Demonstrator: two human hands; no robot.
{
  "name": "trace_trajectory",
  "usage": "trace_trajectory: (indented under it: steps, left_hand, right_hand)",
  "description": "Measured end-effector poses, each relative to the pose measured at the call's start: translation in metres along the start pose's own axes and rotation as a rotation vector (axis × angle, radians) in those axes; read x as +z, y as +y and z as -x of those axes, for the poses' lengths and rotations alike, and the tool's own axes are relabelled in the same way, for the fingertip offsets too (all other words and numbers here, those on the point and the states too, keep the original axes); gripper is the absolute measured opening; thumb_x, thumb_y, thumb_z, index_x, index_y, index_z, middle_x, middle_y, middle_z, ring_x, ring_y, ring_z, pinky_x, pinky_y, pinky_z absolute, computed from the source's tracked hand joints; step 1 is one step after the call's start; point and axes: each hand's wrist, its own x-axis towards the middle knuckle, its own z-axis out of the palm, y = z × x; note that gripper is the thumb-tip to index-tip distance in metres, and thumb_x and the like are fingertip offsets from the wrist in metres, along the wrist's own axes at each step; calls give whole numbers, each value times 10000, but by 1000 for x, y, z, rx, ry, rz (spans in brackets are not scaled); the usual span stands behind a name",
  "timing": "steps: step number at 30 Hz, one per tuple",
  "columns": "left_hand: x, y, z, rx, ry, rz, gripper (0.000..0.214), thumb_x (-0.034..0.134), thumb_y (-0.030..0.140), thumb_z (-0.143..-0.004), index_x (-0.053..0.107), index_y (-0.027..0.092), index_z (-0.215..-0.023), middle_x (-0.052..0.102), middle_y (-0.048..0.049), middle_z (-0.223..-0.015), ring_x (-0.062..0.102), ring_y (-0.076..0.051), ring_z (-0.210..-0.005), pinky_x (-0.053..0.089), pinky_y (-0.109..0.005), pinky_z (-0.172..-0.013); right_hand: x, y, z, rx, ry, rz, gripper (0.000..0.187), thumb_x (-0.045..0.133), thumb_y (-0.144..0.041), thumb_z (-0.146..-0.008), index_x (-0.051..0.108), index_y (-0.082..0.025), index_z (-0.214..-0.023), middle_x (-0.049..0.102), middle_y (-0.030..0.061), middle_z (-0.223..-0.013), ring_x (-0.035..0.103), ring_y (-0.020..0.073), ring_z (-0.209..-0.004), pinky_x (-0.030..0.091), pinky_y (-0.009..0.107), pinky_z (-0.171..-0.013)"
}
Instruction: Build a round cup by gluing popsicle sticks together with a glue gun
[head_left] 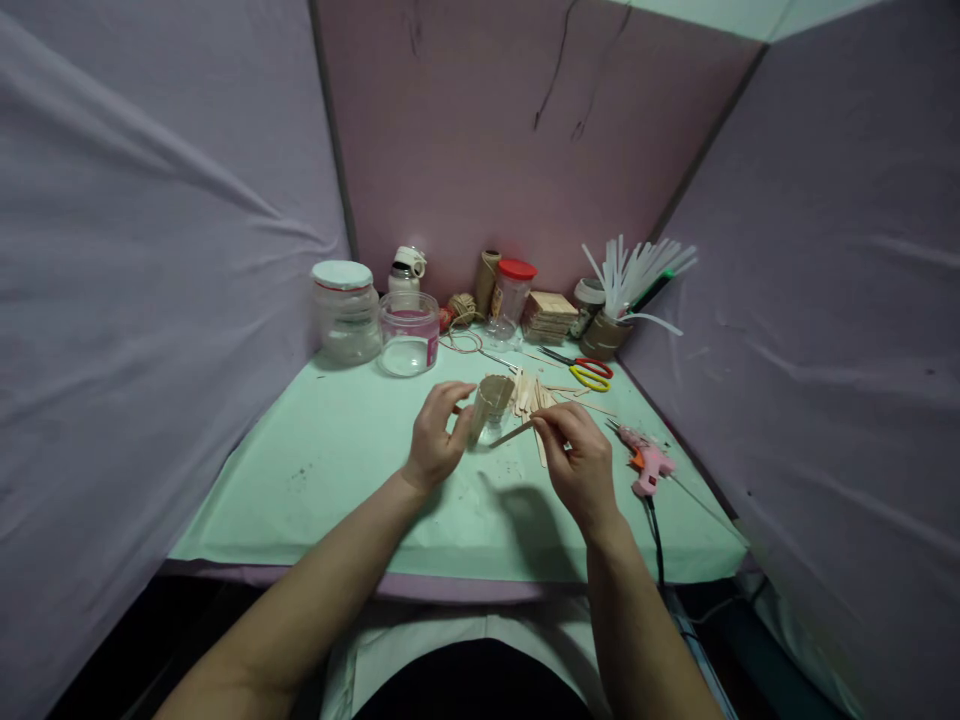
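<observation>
My left hand [437, 432] is closed around a small clear jar [490, 410] that is partly clad in wooden craft sticks and held tilted above the green mat [337, 470]. My right hand [577, 460] pinches a single wooden stick [514, 434], whose tip points at the jar's lower side. A loose heap of wooden sticks [532, 395] lies just behind the jar. A pink glue gun [646, 462] rests on the mat to the right of my right hand, its black cord running toward me.
At the back stand a lidded plastic jar [345, 310], an open clear tub [409, 333], a white bottle [406, 270], twine [463, 307], a red-lidded jar [512, 297], stacked wood pieces [550, 315] and a cup of glue sticks [615, 300]. Red and yellow scissors [589, 370] lie nearby. Cloth walls enclose three sides.
</observation>
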Motion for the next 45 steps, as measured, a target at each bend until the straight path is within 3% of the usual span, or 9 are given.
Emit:
trace_trajectory:
  steps: [2,4,6,8,16,45]
  left_hand:
    - [-5,0,-16,48,-58,-4,344,500,274,-933,592,220,-1260,544,-123,-1294,504,-226,-1226,439,-373,-1023]
    - [-6,-1,-32,90,-203,-33,322,487,271,-939,616,229,-1230,487,-113,-1383,430,-235,-1326,341,-412,-1128]
    - [-5,-4,-42,114,-341,-38,300,476,288,-944,649,224,-1181,466,-111,-1422,398,-243,-1363,313,-414,-1151]
    - [-3,-9,-46,114,-382,-5,309,440,296,-958,651,205,-1165,466,-119,-1430,416,-240,-1357,324,-406,-1147]
    - [1,-26,-32,76,-402,49,266,456,266,-943,652,193,-1109,514,-130,-1402,485,-234,-1301,367,-406,-1117]
    - [5,-30,-28,69,-412,88,213,488,245,-934,665,186,-1037,561,-123,-1355,522,-222,-1269,389,-400,-1099]
  right_hand:
    - [5,10,-4,-42,-24,-31,143,533,-270,-948,645,-218,-877,617,50,-852,585,186,-811,472,318,-725]
    - [13,18,-7,-83,-48,-31,145,528,-267,-951,646,-221,-881,616,55,-867,583,188,-823,479,326,-744]
    - [21,24,-8,-120,-57,-12,146,523,-262,-954,648,-220,-891,613,58,-869,576,190,-826,480,333,-760]
    - [28,28,-7,-153,-57,10,150,520,-260,-954,653,-219,-896,608,57,-854,568,192,-818,475,337,-759]
    - [43,33,-1,-193,-63,68,172,518,-284,-955,660,-221,-879,590,51,-814,543,195,-787,456,337,-737]
    - [54,31,-2,-220,-60,182,212,499,-287,-968,634,-211,-823,567,43,-756,505,191,-742,406,304,-680]
